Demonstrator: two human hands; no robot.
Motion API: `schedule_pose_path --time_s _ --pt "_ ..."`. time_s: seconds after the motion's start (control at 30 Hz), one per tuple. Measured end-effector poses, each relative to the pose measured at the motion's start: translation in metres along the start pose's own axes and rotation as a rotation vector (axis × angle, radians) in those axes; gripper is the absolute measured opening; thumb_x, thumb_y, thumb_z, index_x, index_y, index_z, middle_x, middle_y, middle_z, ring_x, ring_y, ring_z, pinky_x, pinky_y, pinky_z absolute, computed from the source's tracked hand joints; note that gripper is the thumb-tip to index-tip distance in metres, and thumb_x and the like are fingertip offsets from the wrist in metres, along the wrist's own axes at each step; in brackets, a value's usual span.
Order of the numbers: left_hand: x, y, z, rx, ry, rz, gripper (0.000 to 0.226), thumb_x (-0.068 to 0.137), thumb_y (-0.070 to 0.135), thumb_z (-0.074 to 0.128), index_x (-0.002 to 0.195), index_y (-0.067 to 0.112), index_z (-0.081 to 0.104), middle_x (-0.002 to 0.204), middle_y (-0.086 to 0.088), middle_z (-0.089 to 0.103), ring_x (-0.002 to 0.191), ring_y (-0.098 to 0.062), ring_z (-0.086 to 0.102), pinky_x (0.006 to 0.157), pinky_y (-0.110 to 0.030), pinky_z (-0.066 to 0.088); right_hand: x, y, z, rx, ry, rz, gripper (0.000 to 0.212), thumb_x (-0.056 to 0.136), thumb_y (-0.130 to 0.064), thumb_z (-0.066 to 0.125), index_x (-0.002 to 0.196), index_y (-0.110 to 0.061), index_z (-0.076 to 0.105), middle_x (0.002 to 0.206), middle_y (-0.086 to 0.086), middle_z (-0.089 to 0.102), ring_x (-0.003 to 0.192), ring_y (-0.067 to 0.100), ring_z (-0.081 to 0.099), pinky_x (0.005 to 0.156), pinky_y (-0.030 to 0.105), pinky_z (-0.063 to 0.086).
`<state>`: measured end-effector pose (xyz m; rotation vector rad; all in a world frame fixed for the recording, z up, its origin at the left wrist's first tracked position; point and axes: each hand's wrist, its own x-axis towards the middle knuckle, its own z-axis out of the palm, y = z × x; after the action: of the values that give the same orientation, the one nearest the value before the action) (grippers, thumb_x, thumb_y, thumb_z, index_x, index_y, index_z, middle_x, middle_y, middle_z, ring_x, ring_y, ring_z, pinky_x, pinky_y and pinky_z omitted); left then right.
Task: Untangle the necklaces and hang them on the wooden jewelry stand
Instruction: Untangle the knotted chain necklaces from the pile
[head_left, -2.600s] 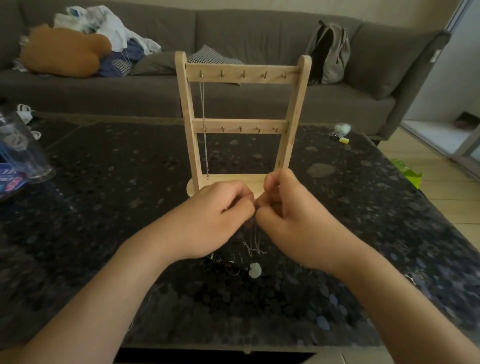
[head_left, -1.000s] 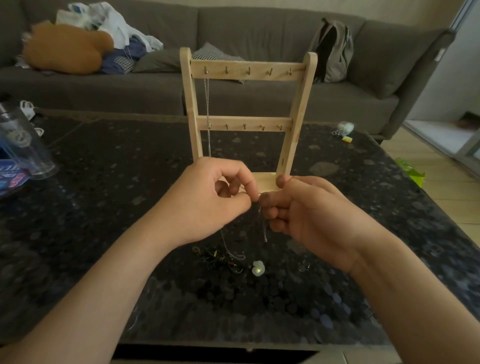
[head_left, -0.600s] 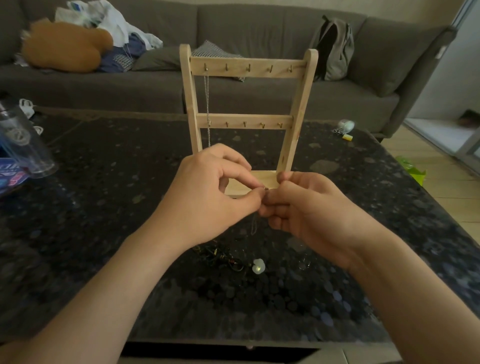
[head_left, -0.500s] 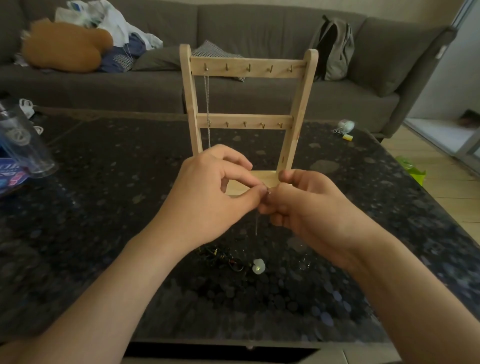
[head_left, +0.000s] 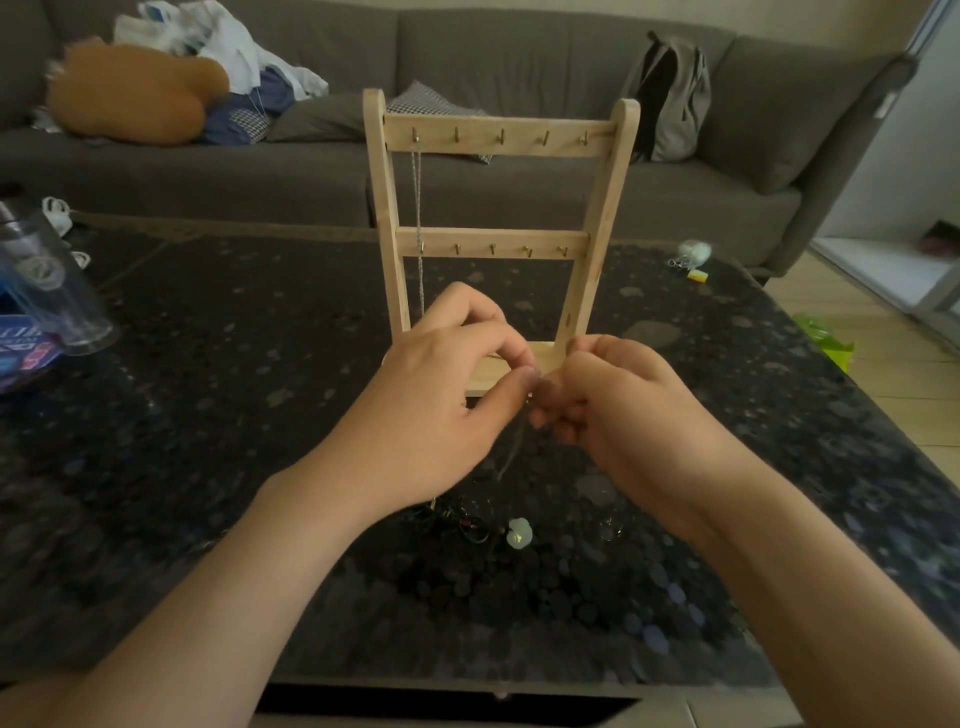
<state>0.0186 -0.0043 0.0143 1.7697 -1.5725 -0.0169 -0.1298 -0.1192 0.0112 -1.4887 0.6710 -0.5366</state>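
Note:
A wooden jewelry stand (head_left: 498, 140) with two rows of small hooks stands upright on the dark speckled table (head_left: 208, 415). One silver necklace (head_left: 417, 218) hangs from its top left hook. Just in front of the stand's base, my left hand (head_left: 436, 400) and my right hand (head_left: 618, 410) meet fingertip to fingertip and both pinch a thin chain (head_left: 511, 452) that dangles below them. On the table under my hands lies a dark tangle of necklaces (head_left: 462, 522) with a pale round pendant (head_left: 518, 534) beside it.
A clear plastic bottle (head_left: 47, 280) and a blue packet (head_left: 21, 353) sit at the table's left edge. Small white and yellow items (head_left: 693, 260) lie at the far right corner. Behind the table runs a grey sofa (head_left: 519, 57) with clothes, a cushion and a backpack (head_left: 670, 93).
My hands rose a little from the table and stayed pressed together on the chain. The dangling chain has swung slightly; the tangle and the pendant lie where they were.

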Motion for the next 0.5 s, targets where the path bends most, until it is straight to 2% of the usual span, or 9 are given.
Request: schedule_pose_path --time_s 0.07,0.1,0.13,0.2,0.27,0.3,0.43,0.5 --pt "-0.001 0.001 0.003 0.042 -0.002 0.039 0.014 0.099 0.038 0.06 0.099 0.028 0.07 0.111 0.013 0.05 0.099 -0.005 0.057 0.093 -0.034 0.048 0.0 0.001 0.003 0.013 0.024 0.0 0.009 0.098 -0.006 0.052 0.098 -0.012 0.058 0.076 -0.001 0.066 0.076 0.016 0.065 0.075 0.04 0.046" --pt "-0.001 0.002 0.003 0.059 -0.006 0.051 0.015 0.099 0.038 0.059 0.098 0.028 0.069 0.111 0.013 0.05 0.098 -0.008 0.057 0.092 -0.042 0.05 0.0 0.003 0.004 0.013 0.039 0.0 0.009 0.099 -0.006 0.051 0.099 -0.013 0.057 0.073 -0.003 0.065 0.076 0.015 0.063 0.073 0.039 0.045" --pt "-0.002 0.003 0.004 0.069 -0.013 0.056 0.015 0.099 0.038 0.058 0.097 0.028 0.069 0.11 0.014 0.05 0.097 -0.009 0.058 0.091 -0.044 0.05 0.0 0.004 0.006 0.013 0.053 -0.003 0.009 0.1 -0.006 0.05 0.103 -0.012 0.057 0.074 -0.004 0.065 0.076 0.016 0.062 0.073 0.039 0.045" --pt "-0.002 0.004 0.004 0.053 -0.032 0.04 0.013 0.099 0.037 0.059 0.096 0.029 0.069 0.108 0.018 0.052 0.096 -0.004 0.057 0.087 -0.034 0.048 0.0 0.005 0.008 0.03 0.084 -0.013 0.014 0.101 -0.007 0.051 0.112 -0.013 0.056 0.078 -0.001 0.065 0.079 0.017 0.061 0.073 0.037 0.047" --pt "-0.001 0.004 0.002 0.004 -0.04 -0.011 0.012 0.1 0.035 0.061 0.095 0.029 0.07 0.107 0.019 0.053 0.093 0.005 0.055 0.077 -0.016 0.043 0.001 0.005 0.008 0.085 0.091 -0.031 0.017 0.102 -0.005 0.05 0.115 -0.016 0.054 0.075 -0.002 0.065 0.077 0.016 0.062 0.076 0.036 0.05" --pt "0.0 0.003 0.001 -0.03 -0.043 -0.043 0.012 0.101 0.034 0.063 0.095 0.027 0.07 0.106 0.019 0.054 0.092 0.006 0.054 0.072 -0.013 0.044 0.001 0.005 0.009 0.111 0.084 -0.036 0.017 0.103 -0.004 0.05 0.114 -0.017 0.053 0.072 -0.003 0.064 0.074 0.016 0.06 0.076 0.037 0.049" --pt "0.003 -0.002 -0.003 -0.076 -0.071 -0.114 0.011 0.103 0.034 0.064 0.096 0.028 0.071 0.105 0.02 0.056 0.09 -0.003 0.056 0.07 -0.008 0.042 -0.002 -0.001 0.012 0.139 0.041 -0.033 0.018 0.103 -0.001 0.047 0.103 -0.019 0.05 0.072 -0.003 0.052 0.064 0.013 0.046 0.066 0.035 0.038" --pt "0.003 -0.004 -0.004 -0.082 -0.084 -0.134 0.012 0.103 0.036 0.063 0.096 0.03 0.07 0.104 0.021 0.056 0.09 -0.002 0.056 0.069 -0.01 0.041 -0.002 -0.002 0.011 0.086 0.033 -0.009 0.016 0.103 -0.003 0.048 0.105 -0.018 0.053 0.076 -0.003 0.052 0.062 0.011 0.045 0.065 0.032 0.038"
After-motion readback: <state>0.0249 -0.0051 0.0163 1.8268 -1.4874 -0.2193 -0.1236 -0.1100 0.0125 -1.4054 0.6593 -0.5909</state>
